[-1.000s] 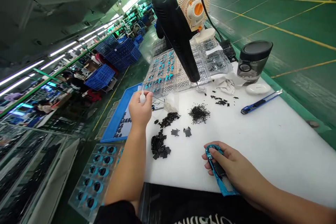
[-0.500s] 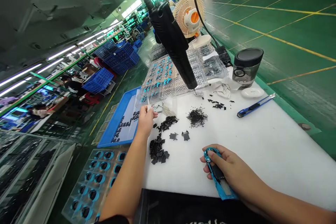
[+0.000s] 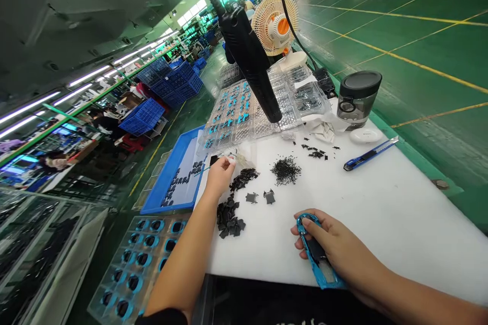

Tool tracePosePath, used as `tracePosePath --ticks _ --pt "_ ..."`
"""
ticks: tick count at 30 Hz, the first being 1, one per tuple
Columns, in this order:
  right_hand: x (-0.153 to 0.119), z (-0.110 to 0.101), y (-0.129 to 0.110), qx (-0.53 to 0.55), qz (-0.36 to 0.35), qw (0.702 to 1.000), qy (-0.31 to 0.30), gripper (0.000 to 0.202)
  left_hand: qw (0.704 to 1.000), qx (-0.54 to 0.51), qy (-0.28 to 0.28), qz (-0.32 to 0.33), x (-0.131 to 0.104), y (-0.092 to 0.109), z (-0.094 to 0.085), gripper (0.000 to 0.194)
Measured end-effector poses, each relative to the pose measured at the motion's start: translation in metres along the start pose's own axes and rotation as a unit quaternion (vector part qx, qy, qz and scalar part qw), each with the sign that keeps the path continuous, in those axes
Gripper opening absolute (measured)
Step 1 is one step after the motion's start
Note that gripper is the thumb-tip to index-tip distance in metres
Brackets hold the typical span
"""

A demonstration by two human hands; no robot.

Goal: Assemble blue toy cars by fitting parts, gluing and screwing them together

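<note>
My right hand (image 3: 331, 238) is closed around a shiny blue plastic housing (image 3: 324, 277) with a dark insert, its ringed end pointing away from me. Over the left part of the white work surface, my left hand (image 3: 220, 176) is pinched, with a small whitish bit showing at its fingertips; what it holds is too small to name. Beside that hand lie a clear plastic bag (image 3: 247, 155) and a heap of small black parts (image 3: 244, 179). Closer to me is a pile of black plastic pieces (image 3: 230, 219). Two flat dark clips (image 3: 269, 196) and a mound of tiny black screws (image 3: 285, 170) lie between my hands.
A black electric screwdriver (image 3: 255, 66) hangs over the table. Behind it are clear compartment trays (image 3: 263, 106) and a fan (image 3: 276, 23). A blue tray (image 3: 150, 203) stands left, a tray of blue parts (image 3: 147, 244) below. Right are a utility knife (image 3: 369, 155) and lidded container (image 3: 358, 99).
My left hand has moved slightly right and turned; the white stick-like piece that stood up from its fingers no longer shows upright. My right hand keeps the blue housing in place.
</note>
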State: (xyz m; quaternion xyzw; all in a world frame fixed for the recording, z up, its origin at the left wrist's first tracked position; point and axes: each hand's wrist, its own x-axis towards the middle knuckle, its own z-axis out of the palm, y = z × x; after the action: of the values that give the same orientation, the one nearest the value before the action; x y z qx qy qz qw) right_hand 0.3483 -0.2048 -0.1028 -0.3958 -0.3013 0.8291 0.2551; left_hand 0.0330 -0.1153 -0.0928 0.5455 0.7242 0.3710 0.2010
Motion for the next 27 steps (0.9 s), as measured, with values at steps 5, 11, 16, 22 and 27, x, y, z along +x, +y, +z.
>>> tracePosePath --ticks 5,11,16,22,27 --pt "0.002 -0.001 0.001 0.028 -0.002 1.0 -0.007 0.025 1.0 0.016 0.002 0.004 0.004 0.001 -0.002 0.022" --pt "0.001 0.0 0.0 0.043 0.0 0.999 -0.007 0.025 0.994 0.003 0.099 0.034 -0.041 0.033 -0.016 0.035" --pt "0.001 0.0 0.0 0.055 -0.009 0.998 -0.014 0.026 0.987 -0.062 0.097 0.113 -0.148 0.053 0.016 0.016" --pt "-0.002 -0.001 -0.003 0.062 0.004 0.998 -0.007 0.028 0.983 -0.083 -0.072 0.145 -0.192 0.044 0.058 0.022" --pt "-0.001 -0.001 -0.003 0.06 0.015 0.998 0.002 0.028 0.981 -0.091 -0.102 0.14 -0.183 0.043 0.055 0.021"
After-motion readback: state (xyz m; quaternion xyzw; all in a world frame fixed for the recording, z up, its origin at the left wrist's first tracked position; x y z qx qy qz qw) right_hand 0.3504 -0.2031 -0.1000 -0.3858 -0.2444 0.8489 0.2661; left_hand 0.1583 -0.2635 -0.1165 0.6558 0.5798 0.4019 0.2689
